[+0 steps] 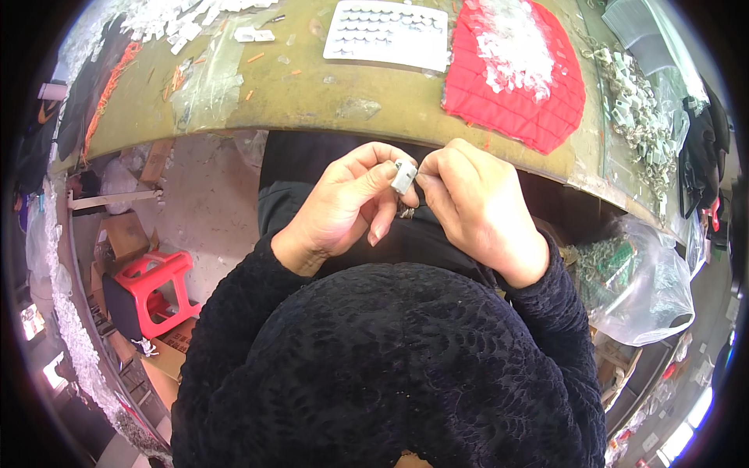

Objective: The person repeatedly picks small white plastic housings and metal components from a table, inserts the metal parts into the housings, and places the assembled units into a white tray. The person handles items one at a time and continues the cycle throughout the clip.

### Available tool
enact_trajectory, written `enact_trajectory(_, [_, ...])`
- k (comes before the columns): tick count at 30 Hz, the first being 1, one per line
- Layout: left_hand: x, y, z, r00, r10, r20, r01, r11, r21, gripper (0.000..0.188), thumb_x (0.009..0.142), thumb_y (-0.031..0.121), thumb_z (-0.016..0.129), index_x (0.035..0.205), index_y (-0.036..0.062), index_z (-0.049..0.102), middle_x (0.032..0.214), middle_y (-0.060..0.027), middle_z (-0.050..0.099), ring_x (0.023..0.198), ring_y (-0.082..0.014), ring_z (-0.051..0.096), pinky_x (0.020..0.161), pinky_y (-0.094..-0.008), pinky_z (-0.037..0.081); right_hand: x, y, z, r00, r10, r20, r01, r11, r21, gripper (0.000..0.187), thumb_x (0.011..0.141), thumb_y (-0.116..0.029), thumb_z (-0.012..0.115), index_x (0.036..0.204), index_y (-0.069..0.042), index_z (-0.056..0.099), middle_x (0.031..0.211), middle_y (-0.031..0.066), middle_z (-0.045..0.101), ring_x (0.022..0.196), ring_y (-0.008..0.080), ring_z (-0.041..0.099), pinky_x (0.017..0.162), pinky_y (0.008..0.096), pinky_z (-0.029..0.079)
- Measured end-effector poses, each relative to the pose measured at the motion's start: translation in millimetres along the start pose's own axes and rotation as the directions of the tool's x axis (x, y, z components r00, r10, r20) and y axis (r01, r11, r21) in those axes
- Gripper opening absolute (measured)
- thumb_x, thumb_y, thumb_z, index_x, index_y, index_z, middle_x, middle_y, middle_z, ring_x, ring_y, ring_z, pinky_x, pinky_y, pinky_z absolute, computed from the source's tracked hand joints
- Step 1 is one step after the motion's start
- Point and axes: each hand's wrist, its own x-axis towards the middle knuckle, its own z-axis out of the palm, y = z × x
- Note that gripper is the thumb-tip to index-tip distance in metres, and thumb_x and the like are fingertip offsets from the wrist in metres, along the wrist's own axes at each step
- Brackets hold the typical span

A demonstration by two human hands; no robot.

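Between the thumb and fingers of my left hand [347,199] is a small whitish plastic housing [403,177], held just past the table's near edge, above my lap. My right hand [480,204] is closed in a pinch close against the housing's right side. Whatever its fingertips hold is too small to make out. A little dark metallic bit [405,210] shows below the housing, near the left fingers. On the table ahead, a white sheet [386,53] bears rows of small dark curved pieces. To its right, a red quilted cloth [511,121] carries a heap of small clear plastic pieces [519,54].
White plastic parts [183,23] are piled at the table's far left. Linked grey-white parts [636,109] lie along its right side. A clear bag with green strands [640,288] hangs at the right. A red stool [160,292] and cardboard boxes [125,238] stand lower left.
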Motion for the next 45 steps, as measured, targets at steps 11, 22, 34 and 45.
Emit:
enact_trajectory(11, [1.6, 2.0, 5.0, 0.999, -0.027, -0.036, 0.032, 0.992, 0.124, 0.023, 0.099, 0.021, 0.059, 0.107, 0.0002, 0.057, 0.086, -0.0166, 0.068, 0.044, -0.013, 0.053, 0.041, -0.0226, 0.042, -0.6, -0.2, -1.0, 0.993, 0.062, 0.104, -0.072, 0.993, 0.09, 0.012, 0.083, -0.007, 0.066, 0.083, -0.003, 0.054, 0.073, 0.0135, 0.057, 0.064, 0.0335, 0.06, 0.058, 0.0416, 0.048])
enact_trajectory(22, [1.2, 10.2, 14.0, 0.998, -0.022, -0.054, 0.03, 0.987, 0.156, 0.014, 0.099, 0.014, 0.059, 0.104, 0.0007, 0.058, 0.083, -0.0114, 0.066, 0.044, -0.0133, 0.055, 0.04, -0.0231, 0.041, 4.4, -8.0, -3.0, 0.998, 0.022, 0.064, -0.017, 0.996, -0.084, 0.012, 0.083, -0.006, 0.066, 0.082, -0.003, 0.055, 0.071, 0.0127, 0.059, 0.062, 0.0297, 0.062, 0.056, 0.0389, 0.049])
enact_trajectory(34, [16.7, 38.3, 42.5, 0.993, 0.085, -0.083, -0.048, 0.925, 0.376, 0.031, 0.097, 0.011, 0.061, 0.122, 0.0027, 0.045, 0.091, -0.0096, 0.066, 0.045, -0.0112, 0.055, 0.04, -0.0228, 0.045, 13.0, 5.8, -23.4, 0.994, 0.041, -0.103, -0.055, 0.989, -0.139, 0.034, 0.081, -0.001, 0.068, 0.114, -0.001, 0.059, 0.09, 0.0149, 0.064, 0.076, 0.0303, 0.066, 0.065, 0.0387, 0.053])
enact_trajectory(45, [43.0, 183.0, -82.8, 0.768, 0.618, 0.166, 0.282, -0.559, 0.779, 0.029, 0.084, 0.008, 0.066, 0.113, 0.0142, 0.066, 0.123, -0.013, 0.058, 0.085, -0.03, 0.067, 0.076, -0.0413, 0.053, 73.0, 93.6, -156.6, 0.875, 0.041, -0.482, -0.282, 0.853, -0.44, 0.029, 0.091, -0.008, 0.064, 0.12, -0.002, 0.064, 0.105, 0.0173, 0.069, 0.096, 0.0342, 0.067, 0.082, 0.0389, 0.053])
